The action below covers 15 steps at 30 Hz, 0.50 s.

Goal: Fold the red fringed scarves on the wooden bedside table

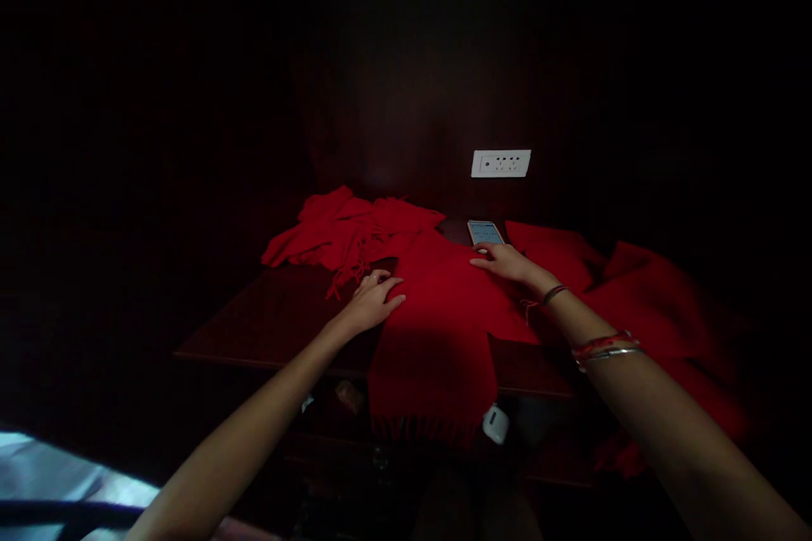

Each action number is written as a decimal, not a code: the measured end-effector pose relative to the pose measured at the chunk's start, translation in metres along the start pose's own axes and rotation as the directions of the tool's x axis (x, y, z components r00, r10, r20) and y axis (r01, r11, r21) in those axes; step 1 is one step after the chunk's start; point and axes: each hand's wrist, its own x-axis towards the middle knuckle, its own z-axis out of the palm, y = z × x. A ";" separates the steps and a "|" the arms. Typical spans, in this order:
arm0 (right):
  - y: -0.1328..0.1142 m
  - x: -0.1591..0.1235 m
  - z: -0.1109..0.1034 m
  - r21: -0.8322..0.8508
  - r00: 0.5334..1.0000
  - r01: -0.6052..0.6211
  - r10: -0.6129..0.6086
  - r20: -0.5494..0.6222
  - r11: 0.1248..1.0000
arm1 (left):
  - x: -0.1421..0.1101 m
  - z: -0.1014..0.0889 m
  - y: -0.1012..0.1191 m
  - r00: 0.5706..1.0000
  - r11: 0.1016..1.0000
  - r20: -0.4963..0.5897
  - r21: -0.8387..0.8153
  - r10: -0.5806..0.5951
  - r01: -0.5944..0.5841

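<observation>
A red fringed scarf point(437, 355) lies over the dark tabletop, and its fringed end hangs down past the front edge. At the scarf's left edge rests my left hand point(373, 302), fingers apart and touching the cloth. My right hand point(504, 263) lies on the scarf's upper right part, thumb and fingers apart, just in front of a phone point(485, 233) with a lit screen. A second crumpled heap of red fringed cloth point(342, 228) is beyond my left hand. More red cloth point(647, 296) spreads to the right, partly behind my right forearm.
On the back wall is a white socket panel point(501, 164). Below the tabletop point(254, 321), a small white case point(496, 423) and a brownish item point(348, 396) show in a dark lower space. Pale fabric point(57, 473) shows at lower left. Surroundings are very dark.
</observation>
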 end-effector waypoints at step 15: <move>0.009 -0.025 -0.016 0.327 0.965 -0.040 -0.048 0.257 0.944 | 0.024 -0.002 -0.011 0.971 0.976 0.160 0.103 0.175 -0.192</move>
